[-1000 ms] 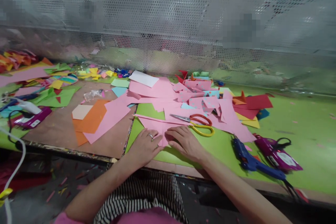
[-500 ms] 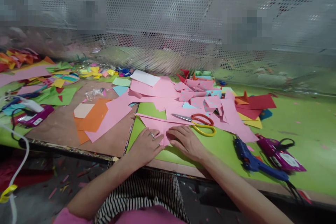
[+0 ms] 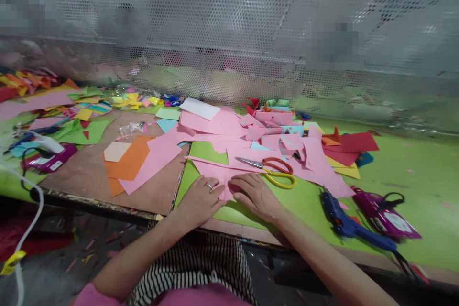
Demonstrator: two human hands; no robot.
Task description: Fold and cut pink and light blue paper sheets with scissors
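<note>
A folded sheet of pink paper (image 3: 211,169) lies on the green table cover, its narrow end toward me. My left hand (image 3: 201,196), with a ring on one finger, holds the paper's left side, fingers bent over it. On the opposite side my right hand (image 3: 256,195) is closed on the paper the same way, thumb toward me. Parts of both paper edges are hidden beneath the fingers. Just beyond my right hand rest scissors (image 3: 270,168) with one red and one yellow handle loop, blades pointing left.
A blue glue gun (image 3: 349,222) and a purple box with a cord (image 3: 385,213) lie at right. Orange paper (image 3: 131,162) is on the brown board (image 3: 86,177) at left. Pink dotted paper pieces (image 3: 272,117) are heaped behind the scissors. A perforated metal screen (image 3: 215,24) stands at the back.
The view has shifted slightly, so the table things appear a little lower and to the right. Both hands stay on the pink paper with almost no visible movement.
</note>
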